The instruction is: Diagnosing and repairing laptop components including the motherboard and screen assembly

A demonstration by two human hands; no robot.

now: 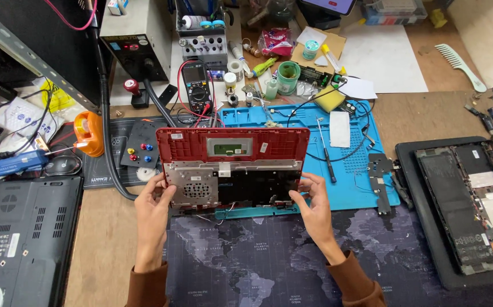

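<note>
Both my hands hold a red laptop top case (184,145), turned inside up, above the desk centre. Its inner side shows a silver metal plate (192,182), a black keyboard back (258,185) and a touchpad module (229,148). My left hand (154,213) grips the lower left edge of the case. My right hand (314,207) grips the lower right edge, thumb on the black area. Thin wires dangle below the case.
Under it lie a blue silicone work mat (360,182) and a dark world-map desk mat (246,261). A closed black laptop (19,244) sits left, an opened laptop base (462,204) right. A multimeter (196,88), screwdriver (326,153), orange tape dispenser (89,133) and clutter fill the back.
</note>
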